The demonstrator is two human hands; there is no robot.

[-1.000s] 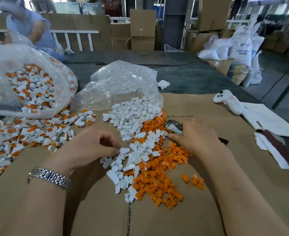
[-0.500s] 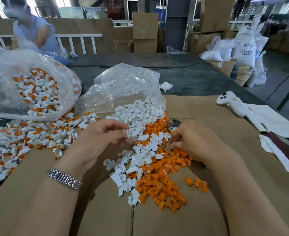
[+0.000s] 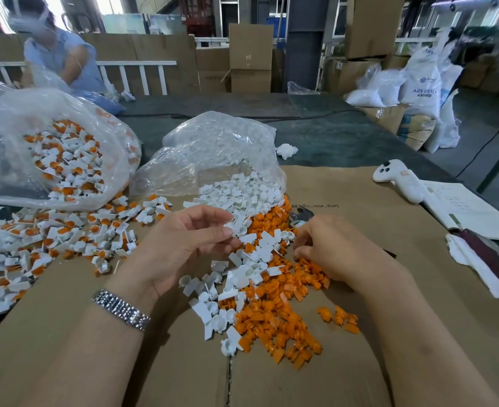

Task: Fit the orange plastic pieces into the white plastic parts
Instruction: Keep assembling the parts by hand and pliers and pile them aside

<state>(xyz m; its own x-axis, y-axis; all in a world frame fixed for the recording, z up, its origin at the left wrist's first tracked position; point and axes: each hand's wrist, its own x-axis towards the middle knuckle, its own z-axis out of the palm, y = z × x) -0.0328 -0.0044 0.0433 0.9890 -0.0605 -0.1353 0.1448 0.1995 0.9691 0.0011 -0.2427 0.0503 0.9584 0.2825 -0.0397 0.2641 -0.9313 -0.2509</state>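
On the cardboard [image 3: 360, 201], the loose parts [image 3: 242, 198] spill from a bag [image 3: 213, 148] near the far edge. The loose pieces [image 3: 274, 312] lie in the middle, right of more parts. Finished parts [image 3: 37, 245] cover the left edge, before a second bag [image 3: 51, 148]. A controller [image 3: 398, 179] and papers [image 3: 465, 210] lie at the right edge.

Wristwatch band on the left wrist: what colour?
Silver metal wristwatch band, clearest in the head view.

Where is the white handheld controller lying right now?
In the head view the white controller lies at the right on the brown cardboard, just left of the open notebook and well beyond the right hand.
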